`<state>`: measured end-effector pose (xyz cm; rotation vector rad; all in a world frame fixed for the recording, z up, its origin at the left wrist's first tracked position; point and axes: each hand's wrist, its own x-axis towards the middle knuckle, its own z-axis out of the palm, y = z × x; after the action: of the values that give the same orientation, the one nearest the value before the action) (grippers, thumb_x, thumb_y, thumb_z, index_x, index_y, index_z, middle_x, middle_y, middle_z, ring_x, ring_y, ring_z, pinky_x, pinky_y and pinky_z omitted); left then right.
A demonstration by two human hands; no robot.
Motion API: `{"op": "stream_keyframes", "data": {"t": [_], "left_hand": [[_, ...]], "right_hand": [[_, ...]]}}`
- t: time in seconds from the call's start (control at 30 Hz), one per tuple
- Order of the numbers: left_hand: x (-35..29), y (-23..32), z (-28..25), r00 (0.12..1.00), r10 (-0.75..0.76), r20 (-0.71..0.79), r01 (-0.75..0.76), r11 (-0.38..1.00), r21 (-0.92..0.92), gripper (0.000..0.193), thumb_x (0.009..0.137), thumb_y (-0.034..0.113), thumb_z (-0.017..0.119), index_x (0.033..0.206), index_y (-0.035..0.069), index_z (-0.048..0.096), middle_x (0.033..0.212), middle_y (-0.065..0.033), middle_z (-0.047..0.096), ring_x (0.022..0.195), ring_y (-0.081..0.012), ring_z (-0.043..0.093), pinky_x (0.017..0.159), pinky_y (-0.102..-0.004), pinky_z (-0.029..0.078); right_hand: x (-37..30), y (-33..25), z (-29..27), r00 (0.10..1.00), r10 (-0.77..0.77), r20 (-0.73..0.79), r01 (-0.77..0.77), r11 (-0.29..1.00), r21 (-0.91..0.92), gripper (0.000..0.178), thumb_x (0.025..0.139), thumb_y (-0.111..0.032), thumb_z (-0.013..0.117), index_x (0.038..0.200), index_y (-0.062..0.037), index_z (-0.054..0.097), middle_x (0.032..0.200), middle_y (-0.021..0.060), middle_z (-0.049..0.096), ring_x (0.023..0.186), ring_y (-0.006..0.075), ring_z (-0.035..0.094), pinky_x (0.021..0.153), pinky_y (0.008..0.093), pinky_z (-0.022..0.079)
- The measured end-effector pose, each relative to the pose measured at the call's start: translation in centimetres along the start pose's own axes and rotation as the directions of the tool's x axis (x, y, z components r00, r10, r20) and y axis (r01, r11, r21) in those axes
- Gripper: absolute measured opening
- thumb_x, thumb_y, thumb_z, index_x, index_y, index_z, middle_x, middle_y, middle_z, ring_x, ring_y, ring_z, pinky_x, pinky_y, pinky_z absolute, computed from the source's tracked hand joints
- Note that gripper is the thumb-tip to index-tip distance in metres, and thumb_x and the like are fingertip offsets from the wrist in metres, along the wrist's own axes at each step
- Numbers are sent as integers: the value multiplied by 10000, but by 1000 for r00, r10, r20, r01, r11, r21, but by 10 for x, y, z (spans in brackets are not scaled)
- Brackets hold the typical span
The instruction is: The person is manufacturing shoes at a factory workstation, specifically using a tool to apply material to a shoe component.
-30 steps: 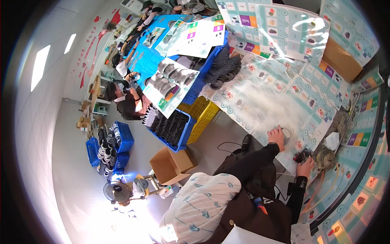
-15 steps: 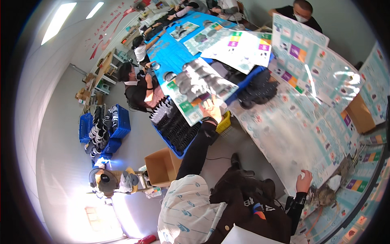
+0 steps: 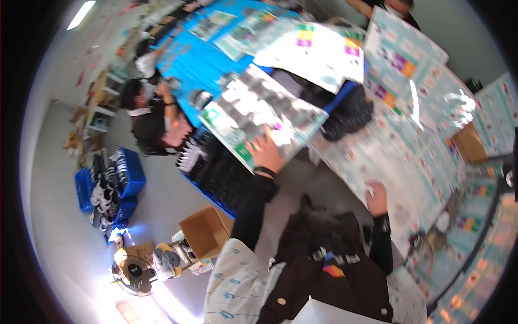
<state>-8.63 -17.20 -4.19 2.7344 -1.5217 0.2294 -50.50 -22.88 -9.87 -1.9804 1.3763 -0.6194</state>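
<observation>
My left hand (image 3: 267, 153) lies on the near edge of a printed board (image 3: 306, 120), fingers stretched and somewhat apart. The board is tilted and bears several dark grey curved pieces (image 3: 260, 89), blurred by motion and glare. Beneath its left side stands a blue crate (image 3: 202, 193) filled with rows of black pieces (image 3: 224, 175). My right hand (image 3: 376, 198) rests at the near edge of the table covered with printed sheets (image 3: 399, 181). Its fingers are curled; a small pale patch shows at them, too blurred to name.
A blue-covered table (image 3: 186, 59) runs away to the far left, with a seated person (image 3: 156, 116) beside it. Black pieces (image 3: 353, 113) are piled right of the board. An open cardboard box (image 3: 205, 232), a fan (image 3: 135, 272) and blue crates (image 3: 129, 173) stand on the left.
My view has shifted. My left hand stays at the board, which has turned slightly and moved nearer. My right hand has moved up and left along the table edge, its fingers now curled.
</observation>
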Motion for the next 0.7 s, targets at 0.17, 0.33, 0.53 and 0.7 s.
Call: {"op": "stream_keyframes", "data": {"t": [0.17,0.33,0.53,0.7], "left_hand": [[12,-1,2,998,51,40,-47,995,-87,1136,652,323,825,1587,34,247,1211,-132,501,1181,-342,483,1142,-629,257],[19,6,12,996,87,-20,-89,981,-170,1186,626,365,859,1586,36,245,1226,-128,493,1211,-331,475,1163,-640,226],[24,2,6,995,73,68,-62,986,-154,1196,643,402,890,1600,123,230,1535,-171,381,1441,-355,341,1167,-680,186],[-24,-8,-30,993,-46,-104,8,939,-344,1085,658,361,890,1548,93,331,1526,-190,398,1429,-383,352,1171,-628,191]], "right_hand": [[22,-28,21,998,35,55,-35,999,16,221,806,-44,657,1020,-85,695,1107,152,652,1145,367,575,991,424,473],[34,-24,30,995,43,89,-44,999,19,211,806,-50,656,1010,-85,700,1099,149,651,1122,362,586,971,416,482],[95,-5,66,989,-56,137,35,988,148,197,813,-118,672,996,-52,703,1004,175,672,988,344,650,854,420,527],[180,-6,101,1000,2,-13,-3,1000,-30,193,798,-79,652,987,-42,651,907,143,650,898,326,648,780,424,534]]}}
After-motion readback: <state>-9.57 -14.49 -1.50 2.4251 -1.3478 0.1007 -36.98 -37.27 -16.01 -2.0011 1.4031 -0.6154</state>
